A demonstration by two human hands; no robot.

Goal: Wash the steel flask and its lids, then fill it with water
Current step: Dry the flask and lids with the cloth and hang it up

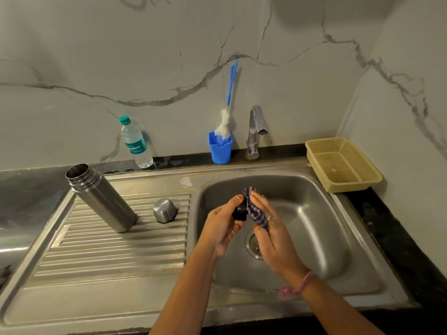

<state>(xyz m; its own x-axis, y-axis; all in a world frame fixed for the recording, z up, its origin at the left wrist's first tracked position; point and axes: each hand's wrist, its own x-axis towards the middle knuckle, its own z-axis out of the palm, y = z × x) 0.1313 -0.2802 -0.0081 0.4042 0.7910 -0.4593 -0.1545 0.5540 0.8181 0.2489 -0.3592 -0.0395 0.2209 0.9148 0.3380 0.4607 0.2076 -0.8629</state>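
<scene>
over the sink basin (314, 213), the left hand (223, 226) pinches a small black lid (239, 212), probably the inner stopper, so the right hand (271, 233), fingers folded round a checked cloth (256, 211), can scrub it. farther left, on the drainboard (108, 250), the open steel flask (101, 197) and the upturned steel cap (164, 210) wait.

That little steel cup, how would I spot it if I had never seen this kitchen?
Start at the sink and look to its ribbed draining board on the left. The steel cup sits there upside down, beside the tall open flask. It is short, rounded and dome-topped, unlike the long flask.
</scene>
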